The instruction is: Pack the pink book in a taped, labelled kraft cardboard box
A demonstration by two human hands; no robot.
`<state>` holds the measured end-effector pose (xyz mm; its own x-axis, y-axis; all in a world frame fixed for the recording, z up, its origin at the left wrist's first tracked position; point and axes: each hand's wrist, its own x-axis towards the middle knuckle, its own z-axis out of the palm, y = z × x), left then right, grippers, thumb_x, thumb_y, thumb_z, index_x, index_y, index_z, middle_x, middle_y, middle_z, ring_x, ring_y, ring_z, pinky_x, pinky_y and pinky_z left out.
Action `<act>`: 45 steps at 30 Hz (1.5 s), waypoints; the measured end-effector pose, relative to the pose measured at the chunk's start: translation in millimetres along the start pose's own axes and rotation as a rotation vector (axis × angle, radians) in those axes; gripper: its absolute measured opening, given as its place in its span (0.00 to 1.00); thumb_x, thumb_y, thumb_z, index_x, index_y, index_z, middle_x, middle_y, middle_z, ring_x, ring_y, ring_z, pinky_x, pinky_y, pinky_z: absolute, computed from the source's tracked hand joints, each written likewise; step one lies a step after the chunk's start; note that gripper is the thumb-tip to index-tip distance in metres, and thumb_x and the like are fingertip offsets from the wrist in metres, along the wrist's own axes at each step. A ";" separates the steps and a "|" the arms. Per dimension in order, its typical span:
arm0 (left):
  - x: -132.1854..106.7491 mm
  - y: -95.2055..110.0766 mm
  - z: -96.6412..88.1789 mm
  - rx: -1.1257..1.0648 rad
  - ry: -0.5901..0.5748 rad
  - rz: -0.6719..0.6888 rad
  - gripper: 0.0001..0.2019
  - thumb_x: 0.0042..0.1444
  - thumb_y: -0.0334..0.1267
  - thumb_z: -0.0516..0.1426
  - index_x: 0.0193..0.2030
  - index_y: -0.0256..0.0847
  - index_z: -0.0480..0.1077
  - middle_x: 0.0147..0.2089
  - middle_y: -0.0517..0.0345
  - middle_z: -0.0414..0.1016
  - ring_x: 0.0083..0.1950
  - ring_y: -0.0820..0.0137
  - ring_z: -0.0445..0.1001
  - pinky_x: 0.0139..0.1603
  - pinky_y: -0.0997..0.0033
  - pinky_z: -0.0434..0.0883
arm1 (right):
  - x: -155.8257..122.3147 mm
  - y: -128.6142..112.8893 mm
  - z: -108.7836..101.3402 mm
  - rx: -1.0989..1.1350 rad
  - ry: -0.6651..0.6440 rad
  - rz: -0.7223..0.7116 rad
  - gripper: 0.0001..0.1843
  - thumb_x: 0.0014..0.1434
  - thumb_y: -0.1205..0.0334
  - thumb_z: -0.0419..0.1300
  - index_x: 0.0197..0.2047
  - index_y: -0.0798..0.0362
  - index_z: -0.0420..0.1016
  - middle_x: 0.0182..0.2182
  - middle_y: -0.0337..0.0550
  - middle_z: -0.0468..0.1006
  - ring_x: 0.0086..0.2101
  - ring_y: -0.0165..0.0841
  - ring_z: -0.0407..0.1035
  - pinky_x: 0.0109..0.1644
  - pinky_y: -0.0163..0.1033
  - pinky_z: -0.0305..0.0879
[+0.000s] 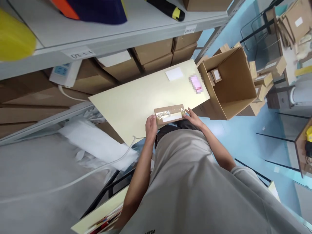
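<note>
A small, long cardboard box (170, 110) with clear tape and a white label on top lies across the near edge of the pale yellow tabletop (136, 104). Curled around its left end is my left hand (151, 126). At the opposite end, my right hand (193, 118) grips the corner with thumb and fingertips, its index finger stretched a little above. Farther back on the tabletop are a white paper slip (174, 74) and a pink, blurred-out item (196, 83).
A large open carton (235, 81) with small boxes inside stands right of the table. Behind, a grey shelf (146, 34) overhangs stacked cartons (153, 53) and a power strip (64, 73). White packing sheets (97, 143) and a cable (107, 164) are at left.
</note>
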<state>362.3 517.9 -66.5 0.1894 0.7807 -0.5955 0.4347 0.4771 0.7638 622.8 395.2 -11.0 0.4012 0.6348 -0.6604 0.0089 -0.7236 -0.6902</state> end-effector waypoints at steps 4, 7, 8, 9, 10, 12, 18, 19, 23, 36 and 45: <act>-4.7 9.1 6.7 0.002 0.059 -0.089 0.13 0.79 0.48 0.57 0.62 0.47 0.75 0.69 0.48 0.83 0.74 0.57 0.79 0.78 0.57 0.75 | 3.7 4.0 -6.5 0.078 -0.090 0.079 0.59 0.66 0.35 0.75 0.88 0.54 0.59 0.83 0.61 0.65 0.83 0.53 0.59 0.88 0.60 0.56; -8.7 28.7 14.9 0.049 0.098 -0.118 0.13 0.79 0.47 0.57 0.62 0.47 0.74 0.69 0.49 0.82 0.75 0.57 0.78 0.77 0.59 0.75 | 16.8 -5.6 -14.5 0.118 -0.266 0.035 0.49 0.64 0.33 0.76 0.77 0.54 0.77 0.74 0.56 0.80 0.76 0.55 0.71 0.85 0.61 0.63; -10.3 37.3 19.8 0.064 0.124 -0.112 0.13 0.79 0.47 0.57 0.62 0.46 0.74 0.69 0.48 0.82 0.75 0.57 0.78 0.78 0.59 0.74 | 22.2 -10.5 -19.6 0.124 -0.301 0.013 0.45 0.64 0.33 0.77 0.73 0.54 0.81 0.71 0.54 0.83 0.74 0.56 0.74 0.84 0.61 0.64; -12.0 46.8 26.2 0.079 0.153 -0.097 0.14 0.79 0.47 0.56 0.63 0.46 0.74 0.69 0.48 0.82 0.74 0.57 0.79 0.78 0.59 0.74 | 27.7 -15.9 -26.9 0.132 -0.320 -0.005 0.43 0.63 0.33 0.77 0.70 0.53 0.84 0.69 0.53 0.85 0.72 0.56 0.76 0.84 0.61 0.66; -13.8 57.2 34.4 0.093 0.183 -0.067 0.14 0.80 0.47 0.56 0.64 0.46 0.74 0.69 0.47 0.82 0.74 0.57 0.79 0.78 0.58 0.74 | 33.2 -21.3 -36.8 0.146 -0.327 -0.017 0.42 0.62 0.33 0.78 0.68 0.53 0.85 0.68 0.53 0.86 0.71 0.56 0.76 0.83 0.60 0.67; -17.5 81.1 57.1 0.118 0.254 0.030 0.17 0.80 0.49 0.56 0.66 0.44 0.74 0.70 0.45 0.81 0.73 0.56 0.79 0.77 0.58 0.75 | 43.9 -30.9 -65.3 0.205 -0.324 -0.031 0.40 0.61 0.34 0.79 0.67 0.52 0.86 0.67 0.53 0.86 0.71 0.54 0.77 0.83 0.59 0.67; -30.6 170.3 177.3 0.255 0.323 0.445 0.26 0.79 0.56 0.57 0.74 0.42 0.71 0.74 0.39 0.76 0.73 0.57 0.78 0.76 0.58 0.75 | 67.7 -21.6 -207.3 0.510 -0.222 0.002 0.36 0.60 0.28 0.78 0.58 0.48 0.86 0.63 0.47 0.87 0.68 0.47 0.77 0.77 0.55 0.74; -33.1 185.0 203.2 0.283 0.277 0.506 0.27 0.79 0.56 0.57 0.75 0.42 0.70 0.75 0.38 0.75 0.74 0.56 0.78 0.76 0.57 0.75 | 69.2 -12.9 -234.1 0.576 -0.184 0.008 0.36 0.60 0.27 0.77 0.57 0.46 0.85 0.62 0.45 0.87 0.67 0.45 0.78 0.75 0.54 0.75; -41.1 229.7 310.1 0.419 -0.029 0.643 0.33 0.78 0.56 0.60 0.81 0.44 0.64 0.81 0.37 0.69 0.82 0.53 0.69 0.82 0.52 0.70 | 67.5 36.4 -330.0 0.807 0.004 0.055 0.38 0.61 0.19 0.72 0.55 0.43 0.83 0.61 0.43 0.87 0.64 0.44 0.80 0.70 0.55 0.79; 35.2 229.6 585.6 0.856 -0.609 0.680 0.26 0.72 0.41 0.62 0.72 0.34 0.73 0.70 0.31 0.76 0.73 0.41 0.75 0.81 0.38 0.68 | 84.8 200.3 -421.5 1.038 0.601 0.442 0.36 0.75 0.26 0.58 0.65 0.46 0.82 0.66 0.48 0.87 0.65 0.44 0.83 0.73 0.50 0.79; 110.2 229.0 715.8 1.024 -0.723 0.548 0.34 0.66 0.33 0.64 0.79 0.35 0.70 0.73 0.35 0.74 0.75 0.44 0.74 0.82 0.46 0.68 | 175.2 244.8 -479.5 0.980 0.687 0.412 0.36 0.78 0.33 0.59 0.74 0.51 0.78 0.72 0.52 0.83 0.71 0.45 0.78 0.79 0.55 0.73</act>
<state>1112.9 424.3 -135.5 0.8225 0.2371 -0.5170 0.5471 -0.5782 0.6052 1134.5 199.3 -153.7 0.6069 -0.0725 -0.7915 -0.7917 -0.1430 -0.5939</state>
